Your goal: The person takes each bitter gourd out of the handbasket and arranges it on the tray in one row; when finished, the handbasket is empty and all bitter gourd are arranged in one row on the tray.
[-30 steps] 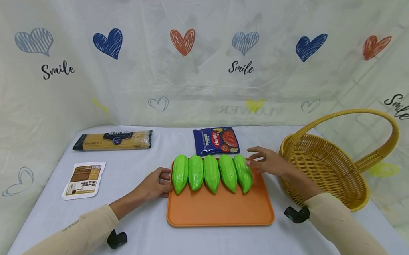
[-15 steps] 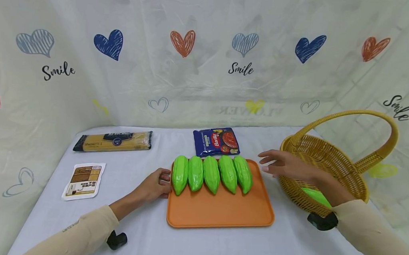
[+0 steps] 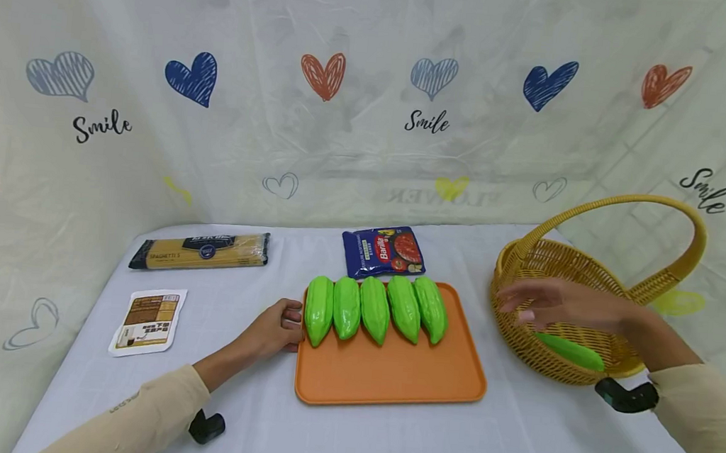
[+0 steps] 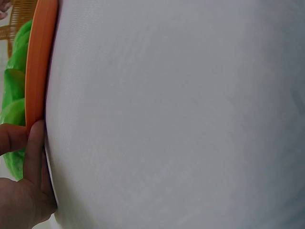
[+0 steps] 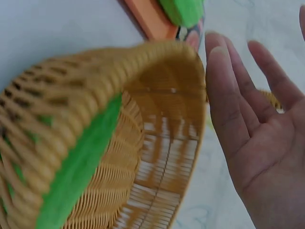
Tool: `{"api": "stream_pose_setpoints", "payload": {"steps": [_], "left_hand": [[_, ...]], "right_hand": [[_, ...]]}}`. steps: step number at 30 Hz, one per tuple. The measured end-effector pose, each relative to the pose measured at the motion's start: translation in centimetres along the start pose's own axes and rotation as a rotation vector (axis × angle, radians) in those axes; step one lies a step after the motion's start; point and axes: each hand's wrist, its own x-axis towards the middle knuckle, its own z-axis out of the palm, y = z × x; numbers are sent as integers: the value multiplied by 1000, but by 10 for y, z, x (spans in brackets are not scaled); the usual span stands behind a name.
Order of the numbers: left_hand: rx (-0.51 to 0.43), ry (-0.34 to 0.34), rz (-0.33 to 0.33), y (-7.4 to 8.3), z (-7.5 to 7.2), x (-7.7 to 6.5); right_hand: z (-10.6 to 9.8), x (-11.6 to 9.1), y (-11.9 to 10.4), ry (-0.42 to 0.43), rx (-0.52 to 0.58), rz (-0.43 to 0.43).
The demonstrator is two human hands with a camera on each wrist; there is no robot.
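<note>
Several bright green bitter melons [image 3: 374, 310] lie side by side along the far part of an orange tray [image 3: 389, 378]. My left hand [image 3: 274, 330] pinches the tray's left edge; in the left wrist view the thumb and fingers [image 4: 34, 152] meet at the orange rim. My right hand [image 3: 543, 301] hovers over the left side of a wicker basket [image 3: 620, 296], fingers loosely extended and holding nothing. One green bitter melon [image 3: 571, 351] rests inside the basket. In the right wrist view my right hand [image 5: 267, 129] shows its palm beside the basket's rim.
A spaghetti packet [image 3: 201, 249] lies at the back left, with a white and brown pouch [image 3: 147, 320] nearer. Behind the tray lies a blue Barilla sauce pouch [image 3: 384, 251]. The basket's tall handle [image 3: 634, 198] arches up. A heart-printed curtain [image 3: 363, 141] hangs behind the table.
My right hand has moved from beside the rightmost bitter melon on the tray to the right, over the basket. The melon in the basket has come into view. My left hand stays put.
</note>
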Motion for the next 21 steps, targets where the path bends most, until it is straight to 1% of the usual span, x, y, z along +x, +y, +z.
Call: {"api": "stream_pose_setpoints", "payload": {"steps": [4,7,12,16,21], "left_hand": [[-3,-4,0,0,0,0],[-6,2,-1,-1,-1,2],[-4,6,-1,-1,-1,1],[-9,-10,5,-1,-1,0],[-16,-14,15,0,-1,-1]], "right_hand": [[-12,-10,8,-5,16,4],[-22,-14,16,-2,22,36],[-35,-16,32,-15,31,105],[-42,-17,44,-38,38,155],[-48,-16,55,-71,47,171]]}}
